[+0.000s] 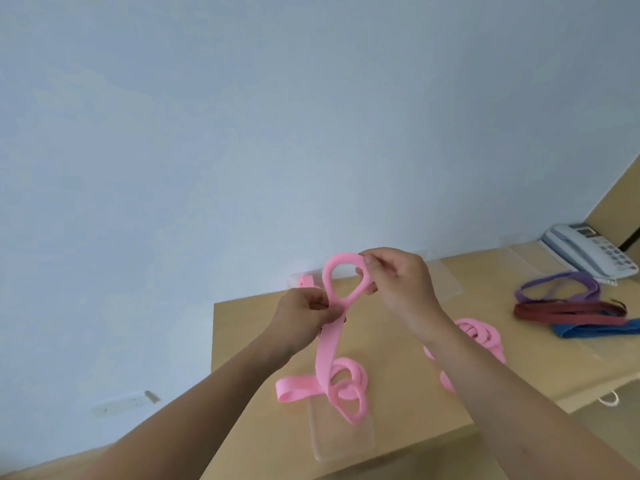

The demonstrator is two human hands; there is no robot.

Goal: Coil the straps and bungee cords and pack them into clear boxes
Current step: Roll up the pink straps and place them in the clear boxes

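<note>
The person held the pink strap [330, 341] up above the surface [256, 427]. The left hand [304, 315] pinched it where a raised loop crossed itself, fingers [317, 303] curled on the band. The right hand [401, 282], just beside it at 2 o'clock, gripped the loop's top between thumb and fingers.

The loop's long axis ran from 7 to 1 o'clock. From the left hand's pinch the free length dropped toward 6 o'clock into loose curls on the surface. These lay partly over a clear plastic piece [341, 441] near the front edge, which could have been a box or a lid.

The next wrap would likely draw slack up from those curls, with the left hand, nearer the tail, as anchor.

The surface's edge lay close at 9 o'clock, under the left forearm. At 4 o'clock a second pink strap [481, 336] lay beneath the right forearm. The purple strap [554, 289], maroon strap [568, 311] and blue strap [595, 330] were well apart at 3 o'clock.
</note>
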